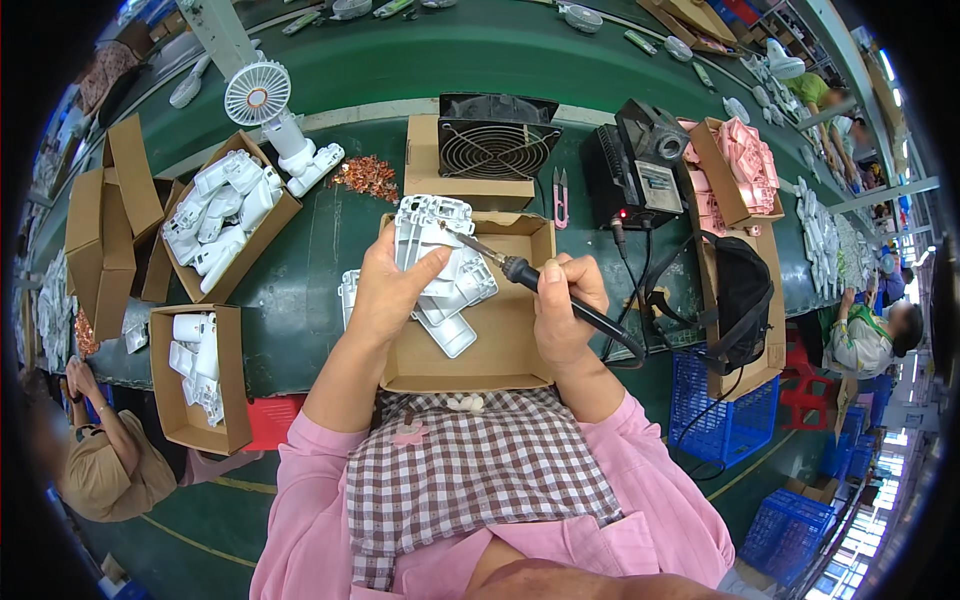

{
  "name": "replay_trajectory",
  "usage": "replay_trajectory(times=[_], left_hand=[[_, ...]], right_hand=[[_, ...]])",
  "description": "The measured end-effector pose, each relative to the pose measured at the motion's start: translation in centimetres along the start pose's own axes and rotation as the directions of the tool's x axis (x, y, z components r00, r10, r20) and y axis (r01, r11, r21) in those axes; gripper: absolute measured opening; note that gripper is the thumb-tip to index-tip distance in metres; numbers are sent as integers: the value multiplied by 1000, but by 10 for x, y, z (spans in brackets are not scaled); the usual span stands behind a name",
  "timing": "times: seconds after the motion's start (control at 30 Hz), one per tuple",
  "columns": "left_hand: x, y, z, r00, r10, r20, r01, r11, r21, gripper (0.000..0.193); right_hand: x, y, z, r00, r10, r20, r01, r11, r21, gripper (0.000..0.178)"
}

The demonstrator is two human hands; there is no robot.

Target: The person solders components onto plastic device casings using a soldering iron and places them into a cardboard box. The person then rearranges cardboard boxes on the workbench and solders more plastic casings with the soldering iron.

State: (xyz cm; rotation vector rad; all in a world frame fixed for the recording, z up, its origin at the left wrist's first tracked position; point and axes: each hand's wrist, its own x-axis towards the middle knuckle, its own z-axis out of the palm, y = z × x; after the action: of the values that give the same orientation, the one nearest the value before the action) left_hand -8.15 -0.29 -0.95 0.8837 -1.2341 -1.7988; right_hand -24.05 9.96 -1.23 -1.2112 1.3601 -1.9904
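Observation:
My left hand is closed on a white plastic housing, held above an open cardboard box. Between the fingers and thumb of my right hand is a soldering iron with a black handle. Its metal tip reaches the inside of the housing near the upper middle; whether it touches cannot be told. More white housings lie in the box below, partly hidden by my left hand. The iron's cord runs off to the right, toward a black soldering station with a red light.
Beyond the box stands a black fan, with pink thread snips beside it. Boxes of white parts are at left, near a small white fan and copper-coloured bits. Pink parts and a black bag are at right.

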Motion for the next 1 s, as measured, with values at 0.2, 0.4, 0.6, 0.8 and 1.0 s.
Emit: replay_trajectory(times=[0.2,0.4,0.6,0.8,1.0], left_hand=[[0,-1,0,1000,18,25,-18,1000,11,30],[0,-1,0,999,18,49,-19,999,34,30],[0,-1,0,998,16,53,-18,999,31,31],[0,-1,0,999,9,50,-10,1000,22,30],[-1,0,1,999,11,50,-13,999,37,30]], right_hand=[[0,4,-1,999,2,-50,3,995,99,20],[-1,-2,2,997,62,-52,-55,990,128,20],[1,-2,2,998,52,-32,-47,992,118,19],[1,-2,2,998,60,-18,-59,994,96,18],[3,1,2,1000,3,8,-3,999,37,19]])
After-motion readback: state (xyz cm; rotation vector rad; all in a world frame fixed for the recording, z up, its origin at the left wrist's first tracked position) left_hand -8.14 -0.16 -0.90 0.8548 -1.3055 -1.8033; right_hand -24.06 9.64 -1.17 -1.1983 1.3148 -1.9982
